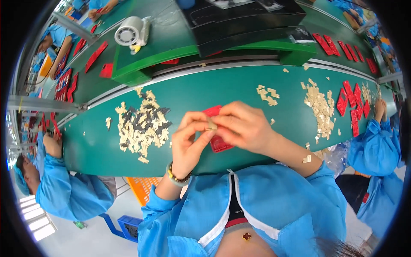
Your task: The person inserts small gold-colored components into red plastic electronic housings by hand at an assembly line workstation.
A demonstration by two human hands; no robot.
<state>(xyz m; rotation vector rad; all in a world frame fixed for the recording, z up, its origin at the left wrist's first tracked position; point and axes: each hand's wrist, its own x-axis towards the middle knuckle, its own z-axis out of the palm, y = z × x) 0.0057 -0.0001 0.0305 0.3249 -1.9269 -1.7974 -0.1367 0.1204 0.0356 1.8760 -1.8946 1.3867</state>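
While both bare hands are brought together above the green work table, a small flat beige piece is kept at the meeting point of their fingertips. By the left hand the piece is pinched, with thumb and forefinger closed almost fully on it and the other fingers curled behind. By the fingertips of the right hand the same piece is met from the other side; those fingers are drawn close together, but whether the piece is gripped or only touched by them cannot be told. Directly below the hands, a bright red plastic part is seen on the table, its middle covered by the fingers. To the left of the hands, a loose heap of mixed cream and black small pieces is spread. To the right, a little scatter of cream pieces is placed nearer, and a larger pile of cream pieces is heaped farther off, with a group of red plastic parts laid beyond it. Behind the table, a white cylindrical device and a large black box are supported on a raised green shelf. At either side, a blue-sleeved co-worker is seated.
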